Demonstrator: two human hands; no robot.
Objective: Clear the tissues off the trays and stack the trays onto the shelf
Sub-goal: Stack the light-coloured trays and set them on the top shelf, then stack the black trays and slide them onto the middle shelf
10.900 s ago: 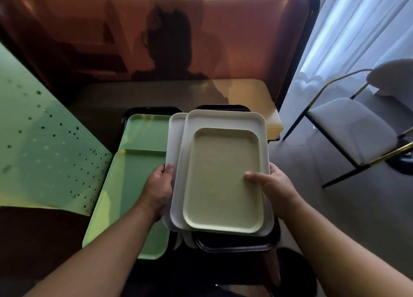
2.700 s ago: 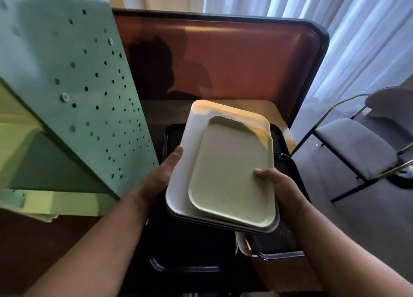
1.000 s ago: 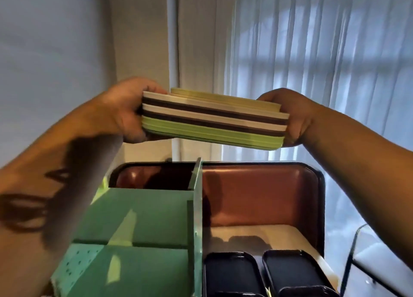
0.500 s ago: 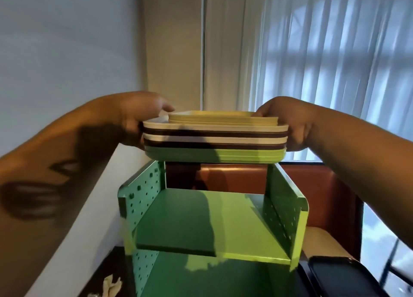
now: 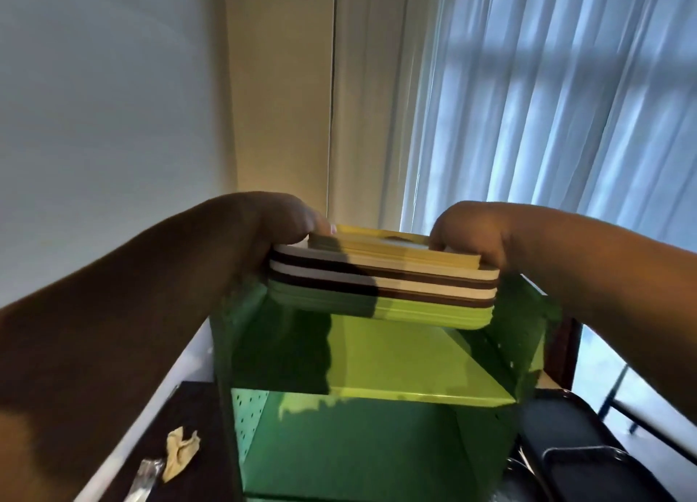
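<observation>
Trays (image 5: 381,282), unlabelled, in both hands above shelf (image 5: 396,365)

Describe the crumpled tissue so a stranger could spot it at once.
Start at the green shelf in the middle and look down to its left, onto the dark table. The tissue lies there, a crumpled beige wad. A shinier, silvery scrap lies beside it, nearer the camera.

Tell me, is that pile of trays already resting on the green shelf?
Apart. The head view shows bare shelf board below the tray stack, which the left hand and right hand hold up.
</observation>
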